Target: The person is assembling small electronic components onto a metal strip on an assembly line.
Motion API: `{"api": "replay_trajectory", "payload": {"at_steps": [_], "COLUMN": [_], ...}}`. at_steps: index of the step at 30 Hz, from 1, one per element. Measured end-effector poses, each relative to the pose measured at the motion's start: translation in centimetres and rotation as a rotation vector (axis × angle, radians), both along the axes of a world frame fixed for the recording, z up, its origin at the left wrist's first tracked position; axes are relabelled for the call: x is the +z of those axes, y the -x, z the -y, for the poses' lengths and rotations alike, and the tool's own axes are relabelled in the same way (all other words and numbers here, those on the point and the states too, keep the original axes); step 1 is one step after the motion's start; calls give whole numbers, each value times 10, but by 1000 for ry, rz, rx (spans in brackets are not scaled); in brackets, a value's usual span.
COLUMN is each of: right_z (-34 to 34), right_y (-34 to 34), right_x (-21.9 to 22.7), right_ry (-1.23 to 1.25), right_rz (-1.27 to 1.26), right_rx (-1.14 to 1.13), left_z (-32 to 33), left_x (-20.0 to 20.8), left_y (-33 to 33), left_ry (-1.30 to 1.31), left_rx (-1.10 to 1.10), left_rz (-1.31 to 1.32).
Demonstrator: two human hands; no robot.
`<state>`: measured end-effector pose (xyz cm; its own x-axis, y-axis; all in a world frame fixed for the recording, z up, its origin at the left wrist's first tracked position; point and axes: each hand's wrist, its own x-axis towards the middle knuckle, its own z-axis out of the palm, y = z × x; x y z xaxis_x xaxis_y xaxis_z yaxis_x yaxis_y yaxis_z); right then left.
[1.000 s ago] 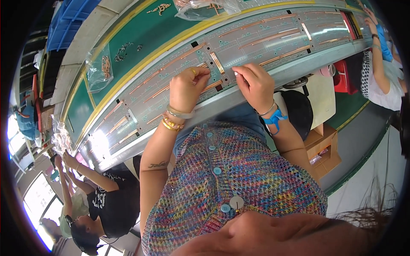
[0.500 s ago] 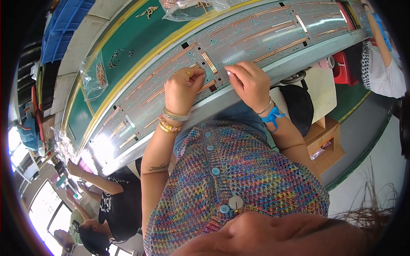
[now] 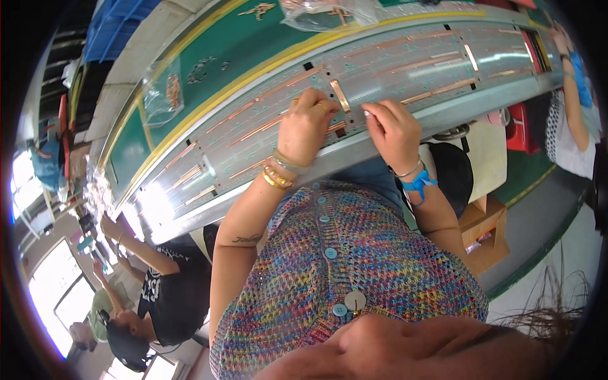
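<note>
A long grey panel (image 3: 373,85) printed with green markings and lined with thin copper strips lies before me. My left hand (image 3: 307,123) is over its near part, fingers pinched together, and whatever they hold is hidden. Right by its fingertips is a short upright group of copper strips (image 3: 340,96). On the other side of that group my right hand (image 3: 394,130) hovers above the panel's near edge. Its thumb and forefinger are drawn close together; I cannot make out anything between them.
A metal rail (image 3: 430,120) edges the bench nearest me. Beyond the panel, a green surface holds clear bags of copper pieces (image 3: 172,92) and loose copper pieces (image 3: 258,11). Co-workers sit at left (image 3: 168,285) and right (image 3: 573,130). A cardboard box (image 3: 487,237) stands low at right.
The whole view has shifted, so the panel and bags appear farther right. Both hands appear farther right with them, still beside the short copper group, their fingers in much the same pose.
</note>
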<state>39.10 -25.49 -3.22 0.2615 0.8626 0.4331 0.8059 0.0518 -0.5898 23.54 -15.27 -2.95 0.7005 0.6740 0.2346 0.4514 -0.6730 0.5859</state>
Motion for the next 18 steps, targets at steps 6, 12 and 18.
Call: {"api": "replay_trajectory", "payload": {"at_steps": [6,12,18], "right_z": [1,-1,-1], "right_y": [0,0,1], "right_x": [-1,0,1], "right_ry": [11,25,50], "right_rz": [28,27,7], "right_rx": [-11,-11,-24], "left_z": [-43,-138,-164], "left_x": [0,4,4], "left_y": [37,105,99], "left_ry": [322,119,-114], "left_rx": [121,429,189], "left_rz": [281,107,-41]}}
